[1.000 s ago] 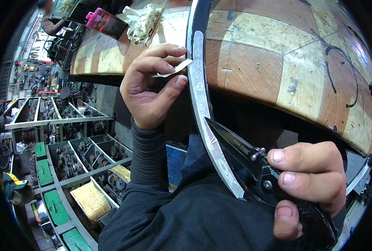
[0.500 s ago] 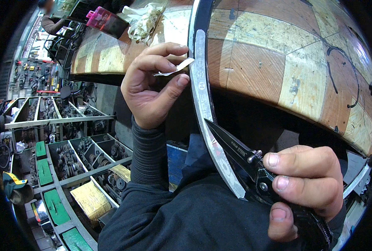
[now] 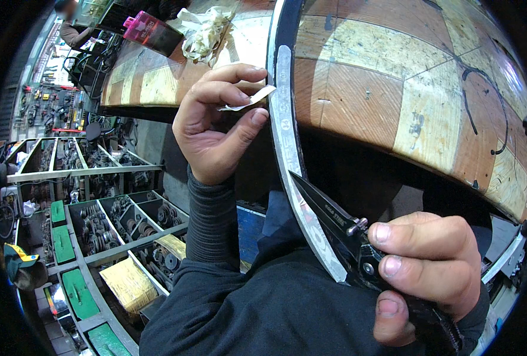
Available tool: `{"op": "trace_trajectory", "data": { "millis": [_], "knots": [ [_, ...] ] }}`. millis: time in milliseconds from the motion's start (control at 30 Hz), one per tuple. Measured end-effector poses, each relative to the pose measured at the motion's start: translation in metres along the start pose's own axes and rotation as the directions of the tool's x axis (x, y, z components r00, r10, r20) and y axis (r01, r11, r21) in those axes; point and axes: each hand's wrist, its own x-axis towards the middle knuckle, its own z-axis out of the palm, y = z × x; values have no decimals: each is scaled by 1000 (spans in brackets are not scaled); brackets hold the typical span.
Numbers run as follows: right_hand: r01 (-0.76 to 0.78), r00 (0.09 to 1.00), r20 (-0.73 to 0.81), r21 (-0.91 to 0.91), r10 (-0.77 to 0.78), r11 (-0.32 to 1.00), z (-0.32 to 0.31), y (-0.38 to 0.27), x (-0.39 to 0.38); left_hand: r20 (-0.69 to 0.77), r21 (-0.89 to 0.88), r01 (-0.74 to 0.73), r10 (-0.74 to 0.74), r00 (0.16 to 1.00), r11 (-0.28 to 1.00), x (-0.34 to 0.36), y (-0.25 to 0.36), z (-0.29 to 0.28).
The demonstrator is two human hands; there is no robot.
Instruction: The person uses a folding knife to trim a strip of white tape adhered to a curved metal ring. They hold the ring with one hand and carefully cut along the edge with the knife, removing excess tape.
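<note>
A long, narrow strip [image 3: 284, 121], dark with a pale grey printed face, runs from the table toward my body and looks bent in this view. My left hand [image 3: 210, 124] is at its left side, with a small peeled piece of white tape [image 3: 262, 95] caught among its fingers; the tape's tip reaches the strip's edge. Wrapped in the fingers of my right hand [image 3: 432, 261] is a black folding knife [image 3: 328, 213] with its blade out. The blade points up and left, its tip at the strip's right edge. Part of the knife's handle is hidden by my fingers.
The wooden table [image 3: 358, 89] has a black cord [image 3: 503, 113] on its right part. A pink-capped container [image 3: 153, 32] and a heap of crumpled pale tape [image 3: 204, 38] lie at its far left. Divided metal bins [image 3: 85, 258] hold parts at left; a person [image 3: 73, 29] is beyond.
My right hand and the knife have shifted slightly left, the tip staying near the strip's edge. My left hand and the tape sit a touch lower.
</note>
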Motion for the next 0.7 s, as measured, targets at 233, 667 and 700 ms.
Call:
{"op": "trace_trajectory", "data": {
  "millis": [233, 667, 700],
  "knots": [
    [364, 877, -375, 115, -299, 924, 33, 28, 8, -10, -12, 8, -8, 1000, 1000, 0, 0, 2],
    [471, 857, -250, 29, -450, 881, 26, 40, 2, -3, -26, 15, -15, 1000, 1000, 0, 0, 3],
    [492, 857, -181, 4, -483, 871, 20, 45, -1, 1, -21, 13, -13, 1000, 1000, 0, 0, 2]
  ]
}}
